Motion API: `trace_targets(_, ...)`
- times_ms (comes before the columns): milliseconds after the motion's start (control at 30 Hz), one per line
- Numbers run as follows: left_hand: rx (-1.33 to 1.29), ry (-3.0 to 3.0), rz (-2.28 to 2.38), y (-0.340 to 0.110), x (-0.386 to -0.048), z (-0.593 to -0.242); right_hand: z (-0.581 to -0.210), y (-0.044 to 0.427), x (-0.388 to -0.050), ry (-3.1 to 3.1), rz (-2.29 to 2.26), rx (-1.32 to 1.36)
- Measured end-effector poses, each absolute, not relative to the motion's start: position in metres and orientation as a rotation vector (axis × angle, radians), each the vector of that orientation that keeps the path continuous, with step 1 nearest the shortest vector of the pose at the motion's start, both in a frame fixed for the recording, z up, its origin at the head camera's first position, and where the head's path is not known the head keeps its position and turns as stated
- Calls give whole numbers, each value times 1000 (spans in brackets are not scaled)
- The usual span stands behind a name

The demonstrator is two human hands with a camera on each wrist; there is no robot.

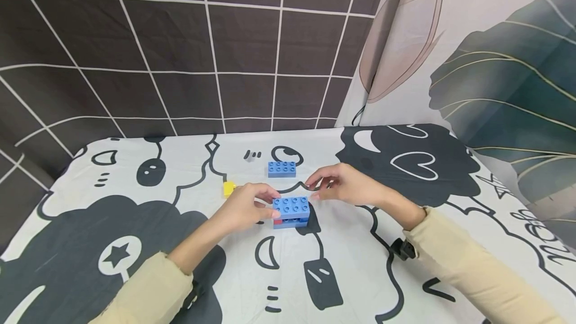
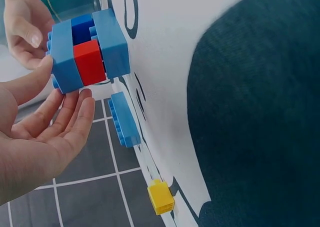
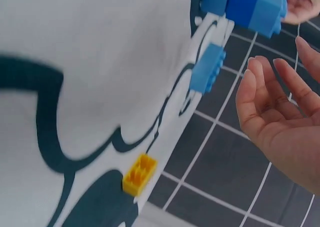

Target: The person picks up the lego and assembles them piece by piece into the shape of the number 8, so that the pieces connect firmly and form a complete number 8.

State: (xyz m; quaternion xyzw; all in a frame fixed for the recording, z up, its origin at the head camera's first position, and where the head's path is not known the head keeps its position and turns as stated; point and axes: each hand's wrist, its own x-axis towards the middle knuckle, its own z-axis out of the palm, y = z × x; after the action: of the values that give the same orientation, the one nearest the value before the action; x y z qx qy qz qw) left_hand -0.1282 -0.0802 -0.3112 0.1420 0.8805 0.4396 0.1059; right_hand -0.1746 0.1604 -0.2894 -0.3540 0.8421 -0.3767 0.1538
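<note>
A stack of toy building bricks stands in front of me in the head view, with a light blue brick (image 1: 291,206) on top. Its middle layer has a red brick (image 2: 90,62) and a darker blue brick (image 3: 242,5), above another light blue brick (image 2: 111,43). My left hand (image 1: 240,208) holds the top brick at its left end, thumb in front and fingers behind. Just right of the stack is my right hand (image 1: 344,184), apart from it, fingers loosely bent around nothing. Behind the stack lies a separate blue brick (image 1: 281,169).
A yellow brick (image 1: 229,189) sits beyond my left hand, partly covered by it. Another yellow brick (image 3: 140,174), hollow side showing, lies on the right in the right wrist view. The patterned cloth (image 1: 360,264) runs back to a dark grid-patterned curtain (image 1: 243,39).
</note>
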Motion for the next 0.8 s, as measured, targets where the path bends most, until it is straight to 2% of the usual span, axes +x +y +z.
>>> trace_targets(233,414,2597,1297,-81,-127,-312,-286,176,-187,2532,-1045,-986)
trace_targets(800,417,2591,1295,-81,-128,-312,-300,220,-216,2761,-916,-613)
